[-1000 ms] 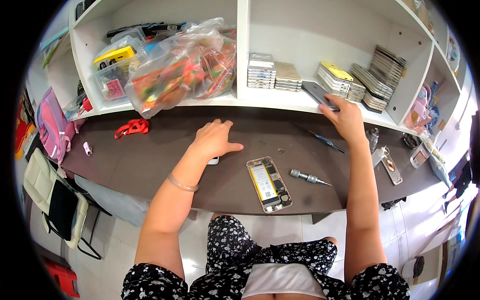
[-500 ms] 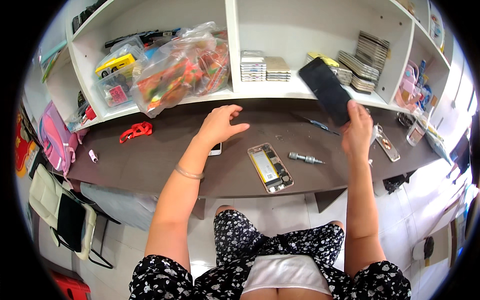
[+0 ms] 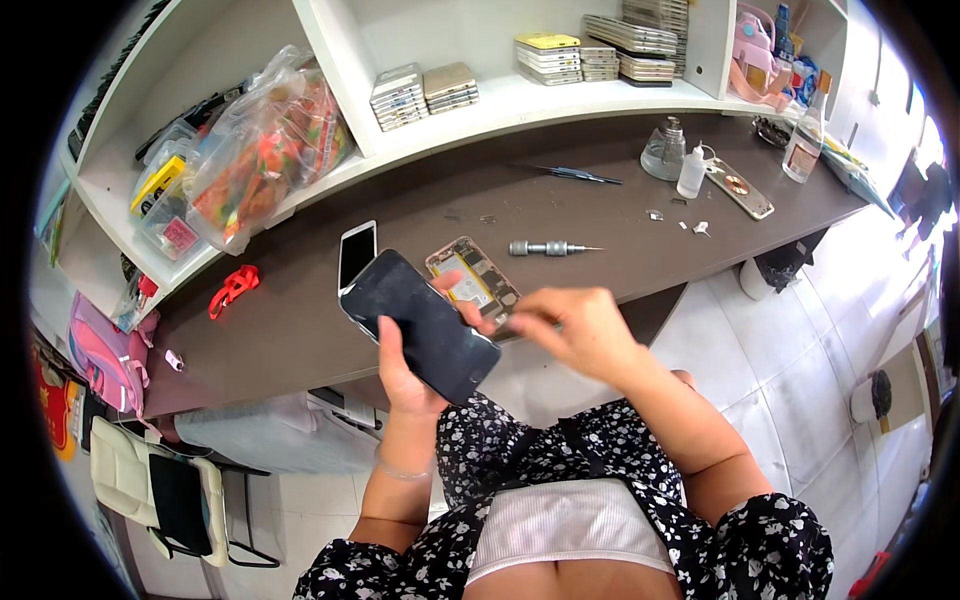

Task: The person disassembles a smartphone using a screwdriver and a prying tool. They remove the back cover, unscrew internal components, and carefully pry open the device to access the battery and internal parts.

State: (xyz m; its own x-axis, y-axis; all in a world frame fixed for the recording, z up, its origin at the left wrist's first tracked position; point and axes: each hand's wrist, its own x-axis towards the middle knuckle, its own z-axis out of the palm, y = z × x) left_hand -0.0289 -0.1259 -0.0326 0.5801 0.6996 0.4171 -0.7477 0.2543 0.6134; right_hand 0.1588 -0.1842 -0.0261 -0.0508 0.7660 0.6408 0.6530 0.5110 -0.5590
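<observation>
- Taking the held phone as the dial's centre, we have our left hand [image 3: 408,385] clamped on a black smartphone [image 3: 420,325], thumb along its screen side, fingers curled round the far edge.
- That smartphone hangs screen-up over the near edge of the brown desk [image 3: 300,315], its home-button end pointing between 4 and 5 o'clock.
- At 3 o'clock is our right hand [image 3: 580,328], fingers bent and blurred; we cannot tell whether its fingertips are together or hold anything.
- Between 1 and 2 o'clock, partly hidden, lies an opened phone housing [image 3: 487,265] with battery and circuit board showing.
- Between 10 and 11 o'clock we see a white-framed smartphone [image 3: 358,250] lying flat.
- At 2 o'clock we have a precision screwdriver [image 3: 540,248], and farther along that line, a squeeze bottle [image 3: 691,175].
- Between 1 and 2, beyond the opened housing, rest blue tweezers [image 3: 578,175].
- At 1 o'clock, stacked phones [image 3: 548,62] fill part of the white shelf [image 3: 500,118].
</observation>
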